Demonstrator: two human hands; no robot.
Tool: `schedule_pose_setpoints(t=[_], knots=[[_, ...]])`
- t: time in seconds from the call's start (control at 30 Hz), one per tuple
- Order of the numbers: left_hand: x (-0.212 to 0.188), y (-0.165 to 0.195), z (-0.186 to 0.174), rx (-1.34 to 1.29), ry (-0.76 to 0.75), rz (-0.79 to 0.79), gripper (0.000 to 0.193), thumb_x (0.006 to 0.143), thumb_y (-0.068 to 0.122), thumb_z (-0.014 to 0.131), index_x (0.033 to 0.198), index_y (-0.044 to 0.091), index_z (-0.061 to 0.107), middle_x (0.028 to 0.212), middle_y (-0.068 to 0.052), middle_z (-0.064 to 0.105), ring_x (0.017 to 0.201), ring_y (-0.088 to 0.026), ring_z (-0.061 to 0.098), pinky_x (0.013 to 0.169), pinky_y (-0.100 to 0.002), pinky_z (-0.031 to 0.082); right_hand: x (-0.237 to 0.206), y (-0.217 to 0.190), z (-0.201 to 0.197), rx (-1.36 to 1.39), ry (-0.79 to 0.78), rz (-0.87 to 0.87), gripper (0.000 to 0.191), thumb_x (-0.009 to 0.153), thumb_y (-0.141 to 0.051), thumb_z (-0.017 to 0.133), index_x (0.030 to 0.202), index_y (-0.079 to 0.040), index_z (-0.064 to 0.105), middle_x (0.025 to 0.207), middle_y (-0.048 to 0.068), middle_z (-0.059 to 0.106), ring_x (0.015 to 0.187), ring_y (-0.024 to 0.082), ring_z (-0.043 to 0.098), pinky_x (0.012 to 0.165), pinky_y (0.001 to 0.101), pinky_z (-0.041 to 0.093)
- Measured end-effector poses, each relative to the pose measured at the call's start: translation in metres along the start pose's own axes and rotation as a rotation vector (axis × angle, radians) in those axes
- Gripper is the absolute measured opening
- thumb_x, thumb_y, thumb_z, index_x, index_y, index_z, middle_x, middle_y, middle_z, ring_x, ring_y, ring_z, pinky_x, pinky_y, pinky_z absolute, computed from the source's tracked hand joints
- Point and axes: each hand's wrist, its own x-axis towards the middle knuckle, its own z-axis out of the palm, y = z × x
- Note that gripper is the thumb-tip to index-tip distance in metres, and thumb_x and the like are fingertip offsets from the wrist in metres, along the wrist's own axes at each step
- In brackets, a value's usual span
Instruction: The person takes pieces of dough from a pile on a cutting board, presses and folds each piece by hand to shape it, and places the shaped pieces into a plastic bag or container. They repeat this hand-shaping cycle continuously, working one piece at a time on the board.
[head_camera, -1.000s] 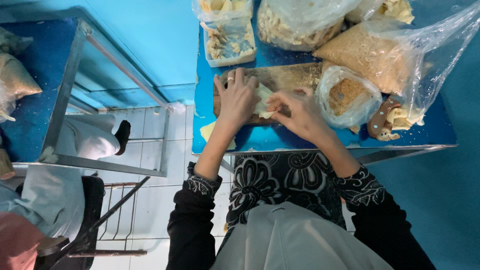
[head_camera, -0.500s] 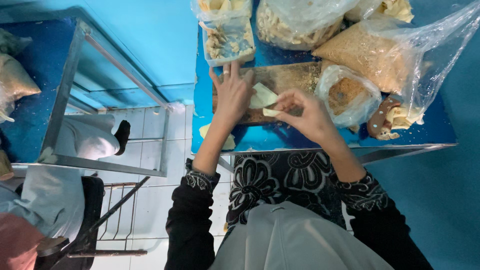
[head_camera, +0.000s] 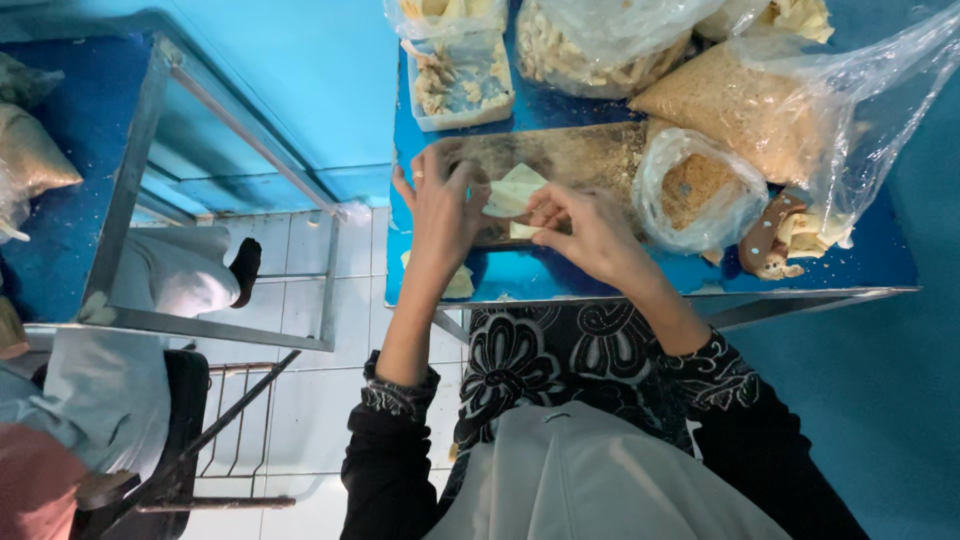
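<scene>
A small food-preparation workplace, more workshop kitchen than home — blue metal-framed tables (head_camera: 640, 285) on a white tiled floor (head_camera: 300, 400), a floured wooden board (head_camera: 570, 160), and bulk plastic bags of crumbs (head_camera: 730, 100) and dough scraps (head_camera: 600, 45).

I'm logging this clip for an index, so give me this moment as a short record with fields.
setting: blue table beside a tiled floor
left hand: fingers spread, on the pale dough sheet
right hand: pinching the sheet's near edge
work surface: wooden board
nearby: bag of crumbs, small bag of brown crumbs, clear tub
other person: seated at left, partly in view
</scene>
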Motion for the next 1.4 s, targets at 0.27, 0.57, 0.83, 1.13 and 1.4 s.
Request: schedule_pose_setpoints(t=[0.27, 0.57, 0.83, 1.13, 1.4], knots=[[-0.028, 0.020, -0.012, 0.025, 0.094, 0.113, 0.031, 0.083, 0.016, 0.077, 0.113, 0.009, 0.072, 0.142, -0.016, 0.049, 0.136, -0.039, 0.042, 0.114, -0.074, 0.017, 0.000, -0.003, 0.001, -0.077, 0.028, 0.000, 0.036, 0.079, -0.006, 0.082, 0.111, -0.004, 0.067, 0.091, 0.008, 0.078, 0.084, 0.015, 0.076, 0.077, 0.0315, 0.059], [-0.063, 0.046, -0.006, 0.019, 0.128, 0.133, 0.014, 0.084, 0.017, 0.080, 0.096, 0.014, 0.074, 0.145, -0.009, 0.051, 0.137, -0.033, 0.046, 0.116, -0.074, 0.016, 0.001, 0.000, -0.001, -0.071, 0.001, -0.008, 0.038, 0.076, -0.007, 0.083, 0.111, -0.006, 0.068, 0.095, 0.006, 0.078, 0.088, 0.016, 0.076, 0.081, 0.0321, 0.060], [-0.068, 0.045, 0.003, 0.067, 0.148, 0.119, 0.012, 0.083, 0.018, 0.080, 0.091, 0.012, 0.073, 0.144, -0.007, 0.052, 0.137, -0.031, 0.046, 0.116, -0.075, 0.015, 0.000, -0.004, 0.004, -0.291, 0.072, -0.100, 0.025, 0.082, -0.024, 0.083, 0.101, -0.012, 0.071, 0.088, -0.001, 0.078, 0.081, 0.015, 0.074, 0.087, 0.0394, 0.045], [-0.070, 0.048, 0.005, 0.083, 0.162, 0.100, 0.011, 0.082, 0.019, 0.080, 0.090, 0.013, 0.074, 0.143, -0.005, 0.054, 0.137, -0.029, 0.047, 0.118, -0.075, 0.014, -0.001, -0.003, 0.006, -0.401, 0.253, -0.120, 0.018, 0.088, -0.021, 0.079, 0.102, -0.013, 0.071, 0.089, 0.000, 0.073, 0.090, 0.020, 0.069, 0.091, 0.0426, 0.037], [-0.067, 0.047, 0.002, 0.180, 0.091, 0.155, 0.010, 0.084, 0.015, 0.074, 0.092, 0.015, 0.069, 0.146, -0.006, 0.051, 0.139, -0.029, 0.045, 0.117, -0.078, 0.010, -0.032, -0.001, 0.000, -0.520, 0.252, -0.396, 0.028, 0.081, -0.029, 0.083, 0.103, -0.014, 0.075, 0.114, 0.003, 0.068, 0.112, 0.024, 0.059, 0.100, 0.0462, 0.037]])
